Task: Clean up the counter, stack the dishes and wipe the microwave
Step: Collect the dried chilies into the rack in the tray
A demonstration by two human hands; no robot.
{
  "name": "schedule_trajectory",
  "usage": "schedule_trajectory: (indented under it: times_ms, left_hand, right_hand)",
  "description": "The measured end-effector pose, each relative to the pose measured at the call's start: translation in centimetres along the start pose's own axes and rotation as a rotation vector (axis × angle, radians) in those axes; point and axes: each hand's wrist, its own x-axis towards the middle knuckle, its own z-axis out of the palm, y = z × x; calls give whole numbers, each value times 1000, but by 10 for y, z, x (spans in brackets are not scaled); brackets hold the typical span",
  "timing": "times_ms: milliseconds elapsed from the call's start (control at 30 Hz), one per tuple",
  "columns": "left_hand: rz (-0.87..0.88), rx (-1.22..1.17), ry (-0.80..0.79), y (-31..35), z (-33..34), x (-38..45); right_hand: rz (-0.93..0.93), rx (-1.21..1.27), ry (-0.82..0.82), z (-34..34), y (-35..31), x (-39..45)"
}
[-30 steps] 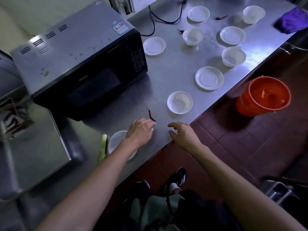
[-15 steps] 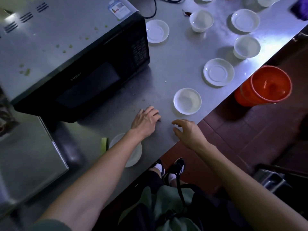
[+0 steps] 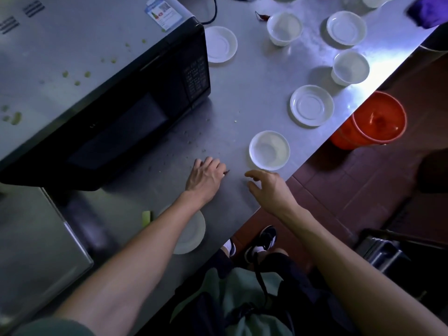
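Observation:
On the steel counter (image 3: pixel 244 98) my left hand (image 3: pixel 206 177) lies in front of the black microwave (image 3: pixel 126 110), fingers curled over a dried red chili (image 3: pixel 227 171); only the chili's tip shows. My right hand (image 3: pixel 269 187) hovers with spread fingers at the counter's front edge, holding nothing. A white bowl (image 3: pixel 269 150) stands just beyond both hands. Past it stand a saucer (image 3: pixel 312 105) and several more white bowls and saucers. Another white plate (image 3: pixel 192 235) lies partly hidden under my left forearm. Green spots (image 3: pixel 77 80) mark the microwave's top.
Crumbs (image 3: pixel 194 139) are scattered in front of the microwave. A green vegetable scrap (image 3: pixel 146 218) lies left of the near plate. A second chili (image 3: pixel 261 16) and a purple cloth (image 3: pixel 429 9) lie at the back. An orange bucket (image 3: pixel 378 120) stands on the floor below the counter edge.
My left hand reached forward and came down over the red chili, which lay bare one second ago. My right hand stayed by the edge. The camera moved closer.

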Motion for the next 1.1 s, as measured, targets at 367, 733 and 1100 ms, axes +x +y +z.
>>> schedule_trajectory:
  times_ms: [367,733,1100]
  left_hand:
    - [-56,-39,194,72,-48,46]
    - [51,-54,215,203,-76,120]
    - [155,-153,223,263,-88,187]
  right_hand:
    - [-58,62,68,-72,46,3]
    - [27,118,267,-186,149,-26]
    - [55,69,301,-245,205,-13]
